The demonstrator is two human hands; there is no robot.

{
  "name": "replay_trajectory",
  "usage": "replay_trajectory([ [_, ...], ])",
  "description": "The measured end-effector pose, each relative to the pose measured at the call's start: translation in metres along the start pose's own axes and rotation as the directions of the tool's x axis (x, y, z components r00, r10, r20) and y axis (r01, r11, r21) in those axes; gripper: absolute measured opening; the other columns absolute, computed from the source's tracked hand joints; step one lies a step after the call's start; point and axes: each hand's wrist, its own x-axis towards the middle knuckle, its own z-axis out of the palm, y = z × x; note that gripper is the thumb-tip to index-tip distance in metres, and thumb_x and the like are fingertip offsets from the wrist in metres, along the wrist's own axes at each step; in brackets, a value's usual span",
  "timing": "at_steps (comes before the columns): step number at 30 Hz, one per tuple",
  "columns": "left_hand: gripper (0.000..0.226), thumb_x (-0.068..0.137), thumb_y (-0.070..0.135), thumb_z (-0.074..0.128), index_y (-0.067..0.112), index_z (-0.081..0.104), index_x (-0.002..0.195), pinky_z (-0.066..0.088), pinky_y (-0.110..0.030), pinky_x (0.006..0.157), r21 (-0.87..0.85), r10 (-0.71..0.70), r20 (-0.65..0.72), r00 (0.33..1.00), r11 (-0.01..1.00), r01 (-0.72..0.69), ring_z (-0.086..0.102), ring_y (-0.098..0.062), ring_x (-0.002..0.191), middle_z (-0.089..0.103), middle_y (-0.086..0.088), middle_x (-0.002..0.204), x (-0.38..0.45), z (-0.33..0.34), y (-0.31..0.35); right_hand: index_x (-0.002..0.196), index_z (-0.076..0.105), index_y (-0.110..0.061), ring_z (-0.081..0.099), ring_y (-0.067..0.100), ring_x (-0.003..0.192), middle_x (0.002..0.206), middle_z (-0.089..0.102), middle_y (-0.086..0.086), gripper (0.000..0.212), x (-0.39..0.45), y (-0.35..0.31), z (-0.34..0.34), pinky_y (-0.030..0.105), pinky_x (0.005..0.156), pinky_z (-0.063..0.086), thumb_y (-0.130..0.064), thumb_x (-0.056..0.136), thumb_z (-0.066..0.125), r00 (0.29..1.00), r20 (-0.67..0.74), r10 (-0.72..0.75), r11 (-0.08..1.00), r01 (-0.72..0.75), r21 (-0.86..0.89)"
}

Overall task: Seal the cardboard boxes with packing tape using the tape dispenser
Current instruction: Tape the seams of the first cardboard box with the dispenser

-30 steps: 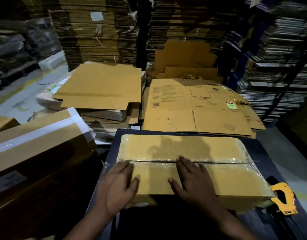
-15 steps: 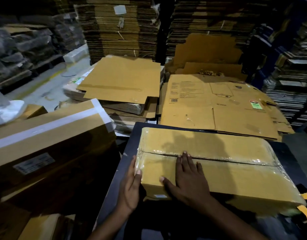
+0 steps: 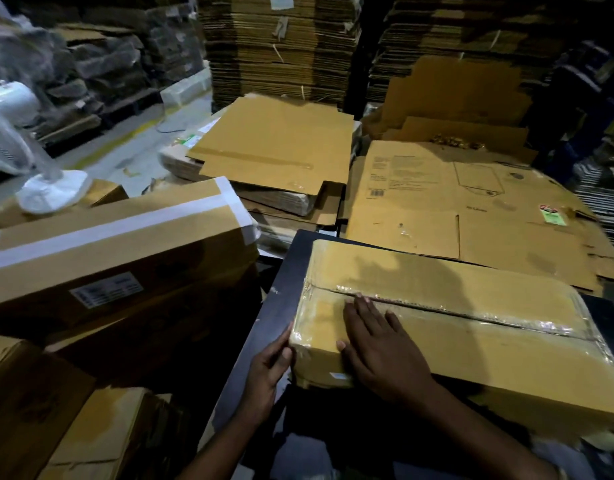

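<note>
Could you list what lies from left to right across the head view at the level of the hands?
Brown cardboard box with a white label → left hand at the end of the tape-wrapped cardboard box → right hand flat on that box.

Setting: packing warehouse
Evidence: tall stacks of flattened cartons point(image 3: 281, 46); taped boxes point(image 3: 115, 237); concrete floor point(image 3: 132, 147)

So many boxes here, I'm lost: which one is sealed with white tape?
The long box on the left, with white tape along its top. The box under the hands has clear, shiny tape over its seam instead.
</note>
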Motion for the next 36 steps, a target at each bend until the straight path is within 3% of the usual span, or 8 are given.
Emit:
replay_trajectory([
  [5,0.05,0.092,0.035,0.068,0.002,0.063,0.129,0.052,-0.028,0.095,0.103,0.041,-0.087,0.995,0.994,-0.031,0.064,-0.018,0.118,0.067,-0.009,0.127,0.007,0.001,-0.005,0.143,0.046,-0.011,0.052,0.033,0.119,0.135,0.052,0.014,0.071,0.017,-0.007,0.0,0.041,0.101,0.045,-0.064,0.096,0.035,0.962,-0.152,-0.228,0.971,0.236,0.038],
  [8,0.03,0.096,0.006,0.06,0.0,0.066,0.124,0.053,-0.028,0.093,0.128,0.053,-0.152,0.987,0.991,-0.034,0.066,-0.021,0.113,0.069,-0.013,0.122,0.009,0.002,-0.012,0.126,0.053,-0.018,0.05,0.027,0.097,0.11,0.051,0.005,0.067,0.026,-0.018,-0.004,0.038,0.076,0.047,-0.067,0.08,0.057,0.945,-0.185,-0.269,0.961,0.275,0.005],
  [16,0.067,0.092,0.052,0.061,0.002,0.056,0.136,0.052,-0.033,0.099,0.11,0.011,-0.053,0.999,0.994,-0.005,0.061,-0.022,0.122,0.068,-0.003,0.128,0.002,-0.002,-0.012,0.116,0.052,-0.024,0.05,0.026,0.095,0.102,0.051,0.001,0.062,0.035,-0.026,0.008,0.036,0.069,0.044,-0.071,0.076,0.057,0.953,-0.228,-0.199,0.978,0.178,-0.108],
  [18,0.055,0.094,0.036,0.064,0.007,0.049,0.138,0.052,-0.023,0.093,0.14,0.03,0.004,1.0,0.99,-0.03,0.064,-0.007,0.115,0.071,0.014,0.119,0.001,-0.005,-0.009,0.117,0.052,-0.025,0.05,0.025,0.096,0.102,0.051,0.0,0.061,0.034,-0.027,0.008,0.036,0.068,0.043,-0.069,0.075,0.059,0.952,-0.232,-0.198,0.977,0.175,-0.119],
  [22,0.038,0.09,0.003,0.066,-0.001,0.063,0.128,0.054,-0.03,0.092,0.157,0.059,-0.076,0.995,0.986,-0.047,0.067,-0.024,0.111,0.071,-0.011,0.119,0.012,-0.008,-0.014,0.117,0.054,-0.024,0.05,0.025,0.093,0.1,0.052,0.0,0.061,0.033,-0.027,0.006,0.034,0.065,0.043,-0.066,0.072,0.061,0.945,-0.255,-0.207,0.976,0.181,-0.121],
  [25,0.037,0.089,-0.005,0.064,-0.005,0.063,0.126,0.053,-0.034,0.091,0.118,0.026,-0.123,0.992,0.993,-0.011,0.068,-0.022,0.107,0.073,-0.007,0.114,0.015,-0.006,-0.016,0.117,0.056,-0.024,0.052,0.025,0.092,0.1,0.053,0.0,0.061,0.031,-0.027,0.006,0.032,0.062,0.042,-0.067,0.072,0.055,0.944,-0.262,-0.203,0.976,0.173,-0.132],
  [32,0.067,0.083,0.049,0.075,0.003,0.064,0.13,0.05,-0.047,0.102,-0.019,-0.01,-0.036,0.999,1.0,0.009,0.061,-0.033,0.122,0.066,-0.016,0.128,0.003,-0.004,-0.001,0.118,0.054,-0.023,0.053,0.022,0.091,0.099,0.053,0.001,0.068,0.028,-0.027,0.008,0.029,0.054,0.044,-0.07,0.07,0.065,0.93,-0.284,-0.232,0.962,0.177,-0.208],
  [36,0.079,0.067,0.055,0.085,0.014,0.063,0.131,0.058,-0.029,0.083,-0.2,-0.056,-0.021,0.998,0.978,0.051,0.066,-0.019,0.114,0.069,-0.004,0.125,0.01,-0.014,0.008,0.119,0.051,-0.023,0.053,0.022,0.093,0.101,0.051,0.002,0.066,0.029,-0.027,0.012,0.031,0.048,0.047,-0.064,0.072,0.072,0.926,-0.274,-0.26,0.952,0.198,-0.235],
])
